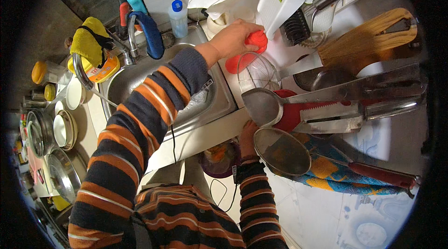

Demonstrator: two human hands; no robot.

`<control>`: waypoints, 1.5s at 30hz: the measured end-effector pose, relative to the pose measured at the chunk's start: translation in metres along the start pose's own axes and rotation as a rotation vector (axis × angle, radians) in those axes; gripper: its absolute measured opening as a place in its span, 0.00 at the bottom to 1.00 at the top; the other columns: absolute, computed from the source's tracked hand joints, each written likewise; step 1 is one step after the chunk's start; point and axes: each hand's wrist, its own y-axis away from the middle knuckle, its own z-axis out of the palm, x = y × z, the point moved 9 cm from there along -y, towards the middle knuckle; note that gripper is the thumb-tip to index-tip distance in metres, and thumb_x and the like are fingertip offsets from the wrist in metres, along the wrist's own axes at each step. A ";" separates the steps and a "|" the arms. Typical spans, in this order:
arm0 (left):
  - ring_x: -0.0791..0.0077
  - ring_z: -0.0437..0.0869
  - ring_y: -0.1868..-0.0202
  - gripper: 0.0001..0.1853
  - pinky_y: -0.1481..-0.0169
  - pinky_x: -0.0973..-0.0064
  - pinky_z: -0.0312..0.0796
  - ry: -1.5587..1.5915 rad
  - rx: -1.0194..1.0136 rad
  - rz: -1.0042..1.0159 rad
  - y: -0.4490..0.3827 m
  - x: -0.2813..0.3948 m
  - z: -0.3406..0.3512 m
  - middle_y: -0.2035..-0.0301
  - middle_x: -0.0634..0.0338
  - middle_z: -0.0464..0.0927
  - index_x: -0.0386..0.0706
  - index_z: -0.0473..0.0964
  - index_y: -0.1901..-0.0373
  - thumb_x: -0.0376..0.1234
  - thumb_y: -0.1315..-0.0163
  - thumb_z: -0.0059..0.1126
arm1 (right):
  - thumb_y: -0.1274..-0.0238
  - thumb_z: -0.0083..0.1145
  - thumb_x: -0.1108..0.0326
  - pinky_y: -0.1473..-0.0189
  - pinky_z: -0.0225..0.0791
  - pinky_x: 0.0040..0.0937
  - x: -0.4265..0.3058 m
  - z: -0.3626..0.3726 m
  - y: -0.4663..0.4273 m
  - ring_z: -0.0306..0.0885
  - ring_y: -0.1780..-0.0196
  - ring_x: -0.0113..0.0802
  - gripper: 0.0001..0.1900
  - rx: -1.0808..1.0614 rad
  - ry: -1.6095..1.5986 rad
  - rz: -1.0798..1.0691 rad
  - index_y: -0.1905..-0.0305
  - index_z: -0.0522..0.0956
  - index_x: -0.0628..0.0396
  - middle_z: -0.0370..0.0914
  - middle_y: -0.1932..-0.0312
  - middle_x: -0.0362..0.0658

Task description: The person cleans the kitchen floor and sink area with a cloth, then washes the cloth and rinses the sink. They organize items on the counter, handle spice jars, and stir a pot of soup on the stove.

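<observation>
My left hand reaches across the sink to the back right counter, its fingers closed around a small red plastic object. A flat red piece lies just below it; whether the two are joined cannot be told. Beside them hangs a wire-mesh skimmer. Lower down, my right hand is at the counter's front edge, partly hidden behind a steel ladle and a round strainer. Its fingertips and anything in them are out of sight.
Hanging utensils, among them a wooden spatula and a serrated tool, crowd the right side. A steel sink with a tap lies under my left arm. Bowls stand at left. Below the counter sits a purple container with scraps.
</observation>
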 end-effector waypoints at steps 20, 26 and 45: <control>0.48 0.81 0.46 0.33 0.44 0.65 0.75 0.271 0.370 -0.449 0.195 0.007 -0.057 0.46 0.43 0.75 0.37 0.62 0.45 0.30 0.51 0.72 | 0.31 0.50 0.69 0.31 0.56 0.52 0.011 -0.102 0.033 0.61 0.34 0.59 0.22 0.176 -0.358 0.098 0.34 0.65 0.62 0.64 0.38 0.58; 0.58 0.81 0.45 0.33 0.42 0.68 0.75 0.236 0.460 -0.658 0.310 0.027 -0.090 0.44 0.45 0.75 0.38 0.62 0.47 0.28 0.53 0.72 | 0.33 0.52 0.72 0.31 0.56 0.50 0.010 -0.129 0.018 0.61 0.33 0.55 0.24 0.370 -0.411 0.077 0.33 0.66 0.60 0.65 0.35 0.58; 0.42 0.74 0.39 0.41 0.39 0.54 0.72 0.197 0.447 -0.745 0.478 0.056 -0.125 0.43 0.41 0.70 0.45 0.59 0.47 0.26 0.62 0.77 | 0.35 0.48 0.73 0.28 0.53 0.42 -0.075 -0.203 -0.107 0.51 0.24 0.44 0.27 0.604 0.121 -0.272 0.31 0.63 0.59 0.57 0.26 0.42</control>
